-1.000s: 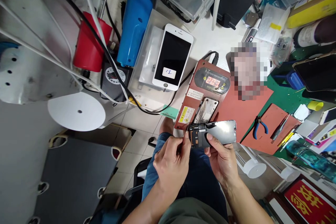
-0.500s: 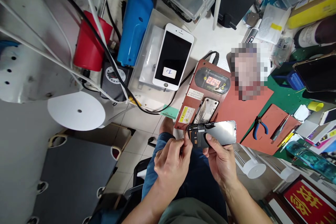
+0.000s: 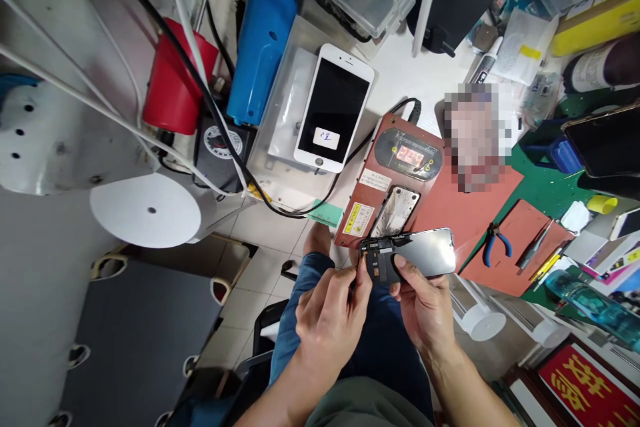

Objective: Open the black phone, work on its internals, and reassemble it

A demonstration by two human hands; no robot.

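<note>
A phone screen assembly [image 3: 430, 252] is held above my lap, its metallic back facing up and small flex parts showing at its left end. My right hand [image 3: 425, 310] grips it from below, thumb pressed on its back. At the left end, my left hand [image 3: 335, 307] is closed, with thumb and fingertips pinched at the edge; whether they hold something small is hidden. Just beyond the screen assembly lies a reddish-brown heating device [image 3: 373, 180] with a lit display and a metal plate [image 3: 397, 212].
A white phone [image 3: 334, 107] rests on a clear plastic box left of the device. Blue-handled pliers [image 3: 495, 243] and a screwdriver [image 3: 534, 247] lie on a red mat [image 3: 520, 270] at the right. A black cable [image 3: 280, 212] loops along the table edge.
The left hand's fingertips have shifted slightly right and down along the screen assembly's left end. The right hand keeps its grip. The whole view has shifted a little.
</note>
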